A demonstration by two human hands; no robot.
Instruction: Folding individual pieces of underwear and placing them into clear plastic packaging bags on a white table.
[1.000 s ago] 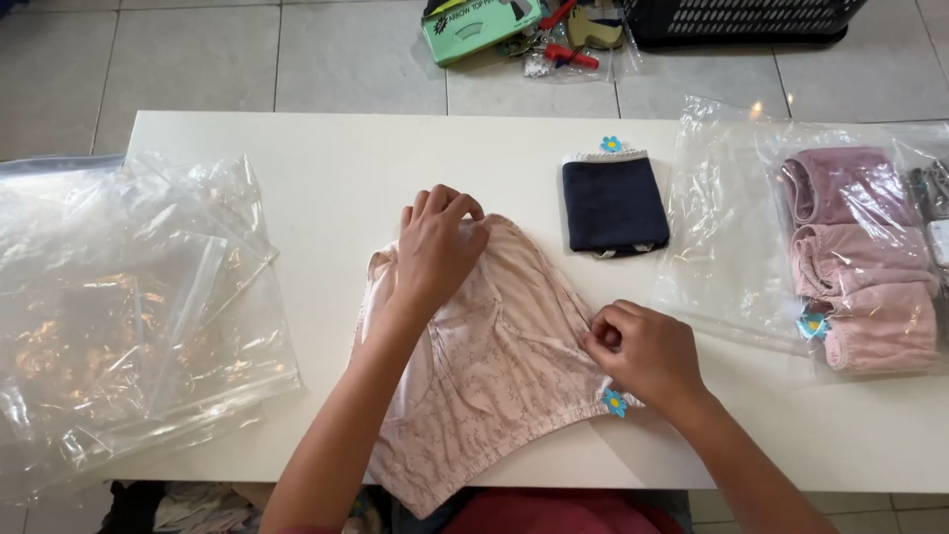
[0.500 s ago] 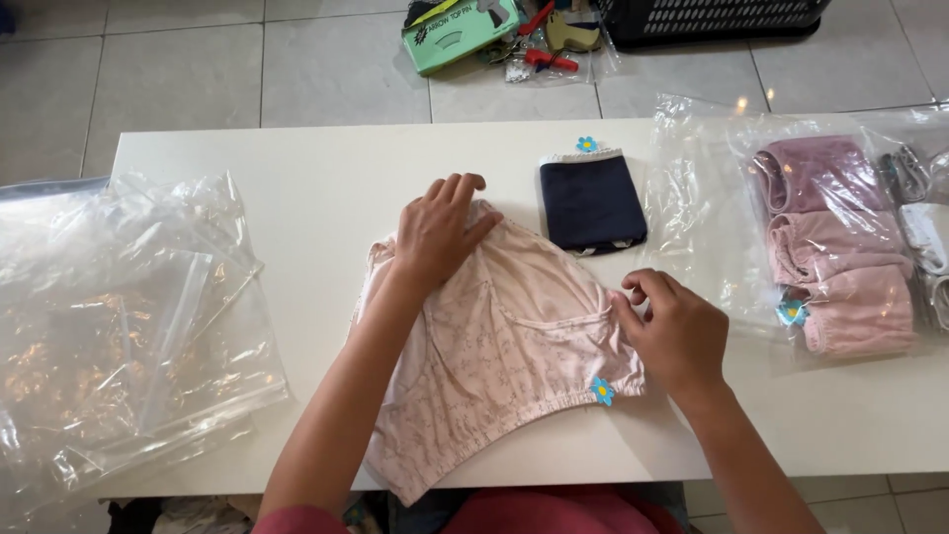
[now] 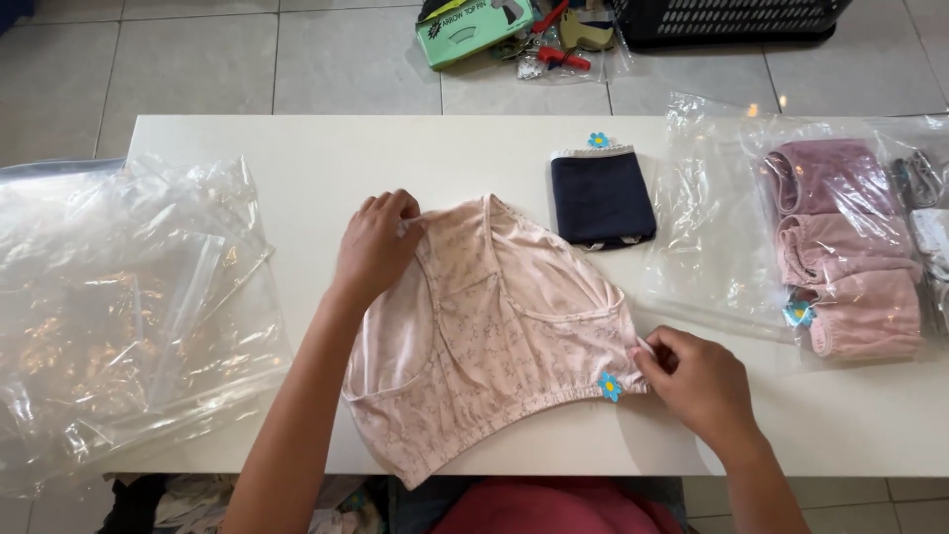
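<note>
1. The pink garment point(image 3: 494, 336) lies in the centre of the frame, spread flat on the white table point(image 3: 297, 148). Its lower edge hangs a little over the near side of the table.
2. The left hand point(image 3: 376, 242) is at the upper left corner of the garment. Its fingers are curled and pinch the edge of the cloth there.
3. The right hand point(image 3: 697, 381) is at the lower right corner, just beside a small blue flower tag point(image 3: 610, 386). Its fingers are closed on the elastic edge of the cloth.
4. The cloth looks thin, soft and very light. It has no stiffness, so I think it will fold and wrinkle easily and will not keep its shape when lifted.
5. It does not seem slippery or fragile. The gathered elastic edges and the corners look like the best places to take hold, because they are thicker than the middle.
6. In the upper centre of the frame lies a folded dark navy garment point(image 3: 601, 198), apart from the pink one.
7. At the right side there is a clear plastic bag point(image 3: 712, 237) with folded pink and mauve garments point(image 3: 850, 247) on it.
8. At the left side lies a pile of empty clear plastic bags point(image 3: 119, 307).
9. On the tiled floor at the top of the frame are a green box point(image 3: 470, 30) and a dark basket point(image 3: 732, 18).
</note>
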